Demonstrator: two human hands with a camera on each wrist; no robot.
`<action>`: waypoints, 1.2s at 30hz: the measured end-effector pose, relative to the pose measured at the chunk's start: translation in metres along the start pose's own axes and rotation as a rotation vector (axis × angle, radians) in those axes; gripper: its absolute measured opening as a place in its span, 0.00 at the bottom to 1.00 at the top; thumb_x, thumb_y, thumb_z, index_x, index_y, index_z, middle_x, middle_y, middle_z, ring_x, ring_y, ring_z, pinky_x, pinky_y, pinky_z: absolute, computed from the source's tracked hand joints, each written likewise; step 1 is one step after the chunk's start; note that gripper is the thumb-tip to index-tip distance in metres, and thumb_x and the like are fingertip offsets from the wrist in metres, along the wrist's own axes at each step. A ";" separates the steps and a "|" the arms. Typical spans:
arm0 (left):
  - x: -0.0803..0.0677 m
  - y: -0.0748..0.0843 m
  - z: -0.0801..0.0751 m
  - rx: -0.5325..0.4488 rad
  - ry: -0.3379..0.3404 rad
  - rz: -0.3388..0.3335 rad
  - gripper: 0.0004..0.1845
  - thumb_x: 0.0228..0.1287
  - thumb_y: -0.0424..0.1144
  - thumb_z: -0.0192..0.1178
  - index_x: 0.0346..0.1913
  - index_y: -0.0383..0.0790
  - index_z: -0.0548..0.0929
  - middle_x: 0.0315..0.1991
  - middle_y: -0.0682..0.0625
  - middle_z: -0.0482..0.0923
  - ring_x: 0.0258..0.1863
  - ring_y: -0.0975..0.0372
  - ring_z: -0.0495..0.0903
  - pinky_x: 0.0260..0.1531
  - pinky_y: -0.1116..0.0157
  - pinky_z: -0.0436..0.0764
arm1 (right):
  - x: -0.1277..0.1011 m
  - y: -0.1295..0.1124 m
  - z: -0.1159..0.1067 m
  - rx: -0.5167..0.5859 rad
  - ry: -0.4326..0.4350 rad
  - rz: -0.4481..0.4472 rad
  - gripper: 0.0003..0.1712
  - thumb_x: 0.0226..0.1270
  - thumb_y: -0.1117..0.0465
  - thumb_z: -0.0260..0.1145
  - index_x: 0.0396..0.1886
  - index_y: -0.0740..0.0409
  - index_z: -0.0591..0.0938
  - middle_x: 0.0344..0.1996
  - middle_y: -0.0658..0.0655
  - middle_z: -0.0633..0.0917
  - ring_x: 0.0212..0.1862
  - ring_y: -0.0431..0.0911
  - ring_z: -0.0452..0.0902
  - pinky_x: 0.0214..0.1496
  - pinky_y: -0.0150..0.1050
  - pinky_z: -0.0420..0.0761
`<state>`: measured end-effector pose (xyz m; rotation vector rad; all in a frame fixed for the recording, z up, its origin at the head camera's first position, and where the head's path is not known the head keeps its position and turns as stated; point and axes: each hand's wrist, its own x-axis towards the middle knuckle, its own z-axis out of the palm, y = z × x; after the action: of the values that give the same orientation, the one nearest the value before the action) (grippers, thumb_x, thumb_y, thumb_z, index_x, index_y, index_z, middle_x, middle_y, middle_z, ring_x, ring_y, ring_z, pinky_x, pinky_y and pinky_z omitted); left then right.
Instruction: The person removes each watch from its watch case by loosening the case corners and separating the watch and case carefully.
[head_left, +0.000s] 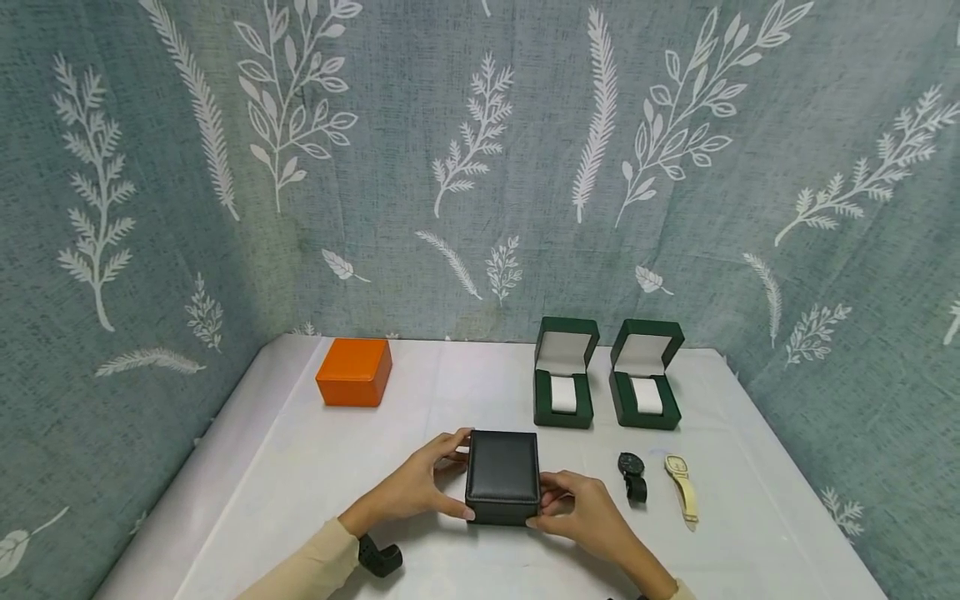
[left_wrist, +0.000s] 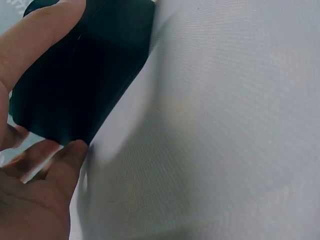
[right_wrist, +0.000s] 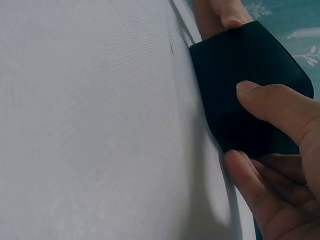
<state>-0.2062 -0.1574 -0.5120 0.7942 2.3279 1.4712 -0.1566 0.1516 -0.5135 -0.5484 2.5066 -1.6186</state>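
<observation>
A closed black box point(head_left: 503, 467) with a stitched, leather-look lid sits between my two hands near the middle of the white table. Gripping its left side is my left hand point(head_left: 416, 483), thumb at the front left corner and fingers toward the back corner. My right hand point(head_left: 581, 510) holds the right side, its thumb at the front right corner. In the left wrist view the dark box point(left_wrist: 95, 70) lies between the thumb and fingers. The right wrist view has the right thumb pressing the front of the box point(right_wrist: 225, 65), with fingers along its side.
Two green watch boxes point(head_left: 562, 421) point(head_left: 647, 422) stand open with white cushions inside. In front of them lie a black watch point(head_left: 633, 477) and a gold watch point(head_left: 681, 486). An orange box point(head_left: 354, 372) sits at the back left. Leaf-patterned cloth point(head_left: 390, 167) surrounds the table.
</observation>
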 end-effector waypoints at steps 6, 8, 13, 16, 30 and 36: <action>0.000 -0.002 -0.002 -0.032 -0.037 -0.008 0.65 0.46 0.47 0.85 0.83 0.44 0.52 0.74 0.52 0.61 0.68 0.56 0.71 0.69 0.59 0.70 | 0.002 0.003 -0.010 -0.003 -0.080 0.043 0.41 0.55 0.54 0.83 0.64 0.69 0.79 0.44 0.53 0.86 0.44 0.44 0.84 0.47 0.33 0.85; 0.000 -0.001 -0.002 -0.052 -0.049 -0.006 0.66 0.47 0.45 0.85 0.83 0.42 0.50 0.75 0.50 0.59 0.67 0.55 0.71 0.68 0.61 0.71 | 0.003 0.004 -0.015 0.009 -0.101 0.036 0.44 0.56 0.53 0.82 0.70 0.65 0.76 0.48 0.55 0.85 0.47 0.47 0.84 0.49 0.35 0.84; 0.002 -0.001 -0.003 -0.016 -0.082 0.018 0.67 0.47 0.42 0.85 0.83 0.36 0.49 0.75 0.47 0.60 0.63 0.55 0.73 0.62 0.61 0.76 | 0.009 0.003 -0.020 0.030 -0.102 -0.015 0.57 0.52 0.53 0.85 0.80 0.46 0.66 0.67 0.58 0.75 0.57 0.53 0.80 0.56 0.39 0.83; 0.003 -0.003 -0.001 0.047 -0.081 0.023 0.66 0.46 0.44 0.85 0.82 0.36 0.51 0.71 0.49 0.64 0.59 0.58 0.74 0.59 0.62 0.77 | 0.014 0.003 -0.020 -0.009 -0.107 -0.076 0.61 0.49 0.51 0.86 0.81 0.42 0.62 0.73 0.57 0.68 0.64 0.56 0.76 0.60 0.43 0.81; 0.003 -0.002 0.001 0.116 -0.067 0.039 0.61 0.43 0.51 0.85 0.79 0.44 0.61 0.65 0.53 0.68 0.53 0.59 0.75 0.54 0.63 0.78 | 0.026 0.004 -0.021 -0.125 -0.155 -0.230 0.63 0.50 0.47 0.85 0.82 0.48 0.59 0.79 0.63 0.57 0.76 0.59 0.61 0.69 0.52 0.73; 0.005 -0.004 0.001 0.126 -0.078 0.002 0.65 0.44 0.51 0.85 0.81 0.36 0.55 0.67 0.52 0.66 0.54 0.58 0.74 0.54 0.63 0.78 | 0.028 0.005 -0.021 -0.126 -0.164 -0.241 0.62 0.51 0.46 0.85 0.82 0.47 0.60 0.78 0.63 0.58 0.76 0.58 0.61 0.70 0.50 0.72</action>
<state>-0.2106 -0.1551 -0.5158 0.8709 2.3802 1.2804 -0.1900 0.1617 -0.5057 -0.9899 2.5107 -1.4228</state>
